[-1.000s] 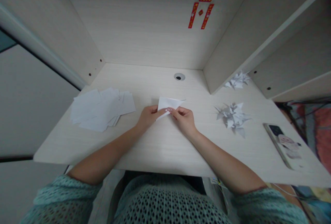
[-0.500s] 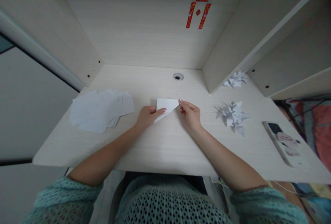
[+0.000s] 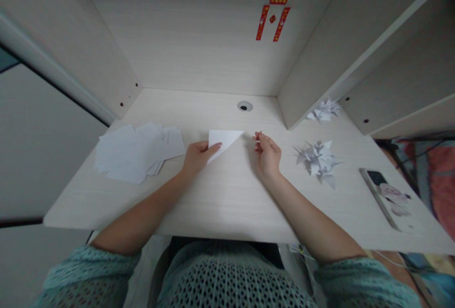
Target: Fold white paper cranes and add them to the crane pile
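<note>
A folded piece of white paper [image 3: 226,141], roughly triangular with its point toward the right, is pinched at its left side by my left hand [image 3: 199,156]. The thumb lies on top of the paper and the other fingers are largely hidden beneath it. A short gap separates the paper's tip from my right hand [image 3: 267,152], which holds nothing, its fingers loosely curled and apart. Left of my hands, a spread stack of white paper sheets [image 3: 133,154] lies on the desk. On the other side sits a pile of folded paper pieces [image 3: 319,158] with pointed ends.
A second pile of folded paper [image 3: 324,110] lies beside the upright panel [image 3: 313,71]. The phone [image 3: 387,199] rests near the right edge of the desk [image 3: 220,213]. A round cable hole [image 3: 245,106] is set toward the back.
My right hand has let go of the paper's corner and moved slightly right. My left hand, with the paper, has shifted a little left and away from me.
</note>
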Motion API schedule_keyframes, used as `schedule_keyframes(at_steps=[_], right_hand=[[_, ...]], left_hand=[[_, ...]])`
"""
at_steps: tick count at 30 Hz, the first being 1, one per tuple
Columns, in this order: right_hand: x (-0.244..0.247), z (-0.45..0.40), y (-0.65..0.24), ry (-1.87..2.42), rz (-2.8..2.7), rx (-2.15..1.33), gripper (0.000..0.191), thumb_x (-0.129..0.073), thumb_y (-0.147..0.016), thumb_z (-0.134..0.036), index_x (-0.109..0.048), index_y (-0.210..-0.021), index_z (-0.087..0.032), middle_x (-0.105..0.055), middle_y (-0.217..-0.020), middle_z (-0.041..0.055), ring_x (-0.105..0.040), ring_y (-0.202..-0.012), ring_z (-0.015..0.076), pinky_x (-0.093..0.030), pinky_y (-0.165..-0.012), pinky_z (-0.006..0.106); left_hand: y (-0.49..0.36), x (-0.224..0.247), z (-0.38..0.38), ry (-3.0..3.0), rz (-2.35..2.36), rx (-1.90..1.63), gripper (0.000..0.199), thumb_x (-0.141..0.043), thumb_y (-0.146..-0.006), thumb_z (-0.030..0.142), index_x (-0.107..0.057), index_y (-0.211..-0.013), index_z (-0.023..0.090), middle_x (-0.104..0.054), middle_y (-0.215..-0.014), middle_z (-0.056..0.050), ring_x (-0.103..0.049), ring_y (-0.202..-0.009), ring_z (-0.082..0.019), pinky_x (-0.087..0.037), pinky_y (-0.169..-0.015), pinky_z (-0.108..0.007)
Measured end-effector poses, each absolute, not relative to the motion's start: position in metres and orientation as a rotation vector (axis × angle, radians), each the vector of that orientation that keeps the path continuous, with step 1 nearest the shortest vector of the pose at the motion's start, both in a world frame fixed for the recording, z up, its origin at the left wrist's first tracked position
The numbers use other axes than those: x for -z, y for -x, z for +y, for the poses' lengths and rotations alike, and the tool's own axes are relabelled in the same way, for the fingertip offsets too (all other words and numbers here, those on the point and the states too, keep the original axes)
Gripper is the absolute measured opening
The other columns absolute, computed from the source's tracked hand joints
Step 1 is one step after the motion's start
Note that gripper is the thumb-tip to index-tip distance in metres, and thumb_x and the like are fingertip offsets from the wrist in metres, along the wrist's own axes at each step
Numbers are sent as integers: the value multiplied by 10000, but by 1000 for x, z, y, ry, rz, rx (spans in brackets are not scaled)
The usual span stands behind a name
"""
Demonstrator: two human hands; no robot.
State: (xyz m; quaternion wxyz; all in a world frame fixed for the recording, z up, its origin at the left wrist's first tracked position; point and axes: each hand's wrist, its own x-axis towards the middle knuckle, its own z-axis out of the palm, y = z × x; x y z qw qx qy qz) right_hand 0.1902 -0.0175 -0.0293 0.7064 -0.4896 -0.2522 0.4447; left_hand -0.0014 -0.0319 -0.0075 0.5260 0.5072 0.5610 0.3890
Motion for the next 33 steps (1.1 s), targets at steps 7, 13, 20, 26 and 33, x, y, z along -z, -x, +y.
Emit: schedule_keyframes(at_steps=[7,13,20,26,33], right_hand=[[32,-40,-166,1187,-1126,-1233,329,-669,-711,-494,-692,-683,-167,-618,-625,7,-424,-450,81,-314,-441,245],[31,-42,-169,1240,-1244,-1128,363,-618,-753,-513,-625,-623,-175,-480,-501,-34,-376,-465,94,-266,-467,249],[35,-39,-172,1256,-1399,-977,375,-576,-787,-520,-578,-617,-186,-512,-581,-13,-432,-538,119,-321,-523,254],[36,-40,-171,1231,-1404,-962,365,-571,-799,-495,-546,-604,-188,-489,-588,-18,-421,-554,116,-319,-532,249],[34,-43,-167,1223,-1291,-1134,373,-599,-757,-536,-591,-639,-182,-480,-558,-27,-388,-511,106,-288,-489,247]], left_hand=[[-1,10,-34,-1302,1276,-956,449,-641,-705,545,-721,-849,127,-658,-698,-31,-549,-598,-147,-351,-497,-219],[-5,13,-35,-1378,1222,-924,431,-621,-734,516,-716,-909,134,-704,-806,-47,-608,-696,-183,-421,-595,-243],[-3,14,-32,-1454,1227,-950,402,-618,-747,502,-710,-916,150,-719,-847,-54,-628,-743,-189,-437,-638,-244],[-2,17,-30,-1381,1312,-1013,396,-631,-733,525,-715,-793,142,-707,-745,-45,-600,-645,-162,-400,-569,-233],[-3,12,-32,-1293,1308,-1044,412,-646,-714,533,-720,-782,133,-705,-742,-53,-598,-649,-161,-411,-582,-242]])
